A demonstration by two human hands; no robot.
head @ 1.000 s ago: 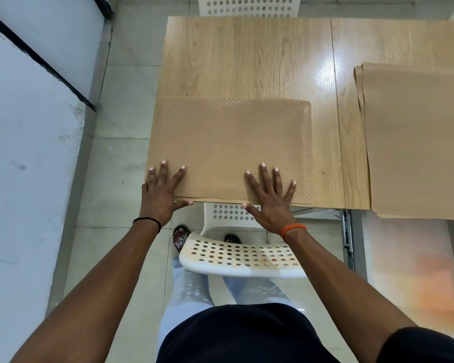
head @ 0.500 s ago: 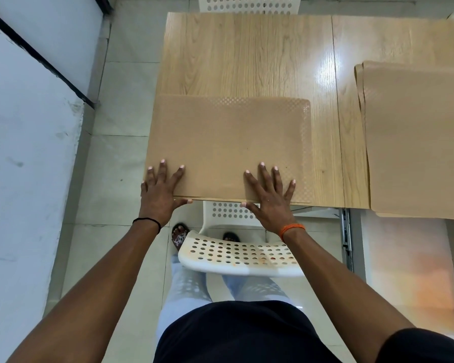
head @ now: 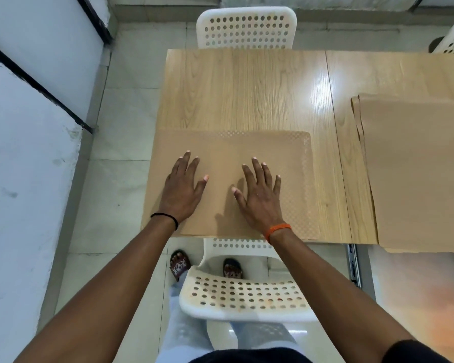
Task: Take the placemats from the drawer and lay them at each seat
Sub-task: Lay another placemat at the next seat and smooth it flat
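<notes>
Both hands now further up placemat, nearer its middle; half second ago they sat at near edge. Left hand flat on mat, fingers straight, spread a bit, gripping nothing. Right hand same, flat, holding nothing. Mat is tan, thin, with dotted pattern near right and far edges. Lies on wooden table at near left seat, left edge hanging past table. Stack of mats lies well apart, right. White chair below.

no readable text, labels, brands, numbers or signs on anything in view
</notes>
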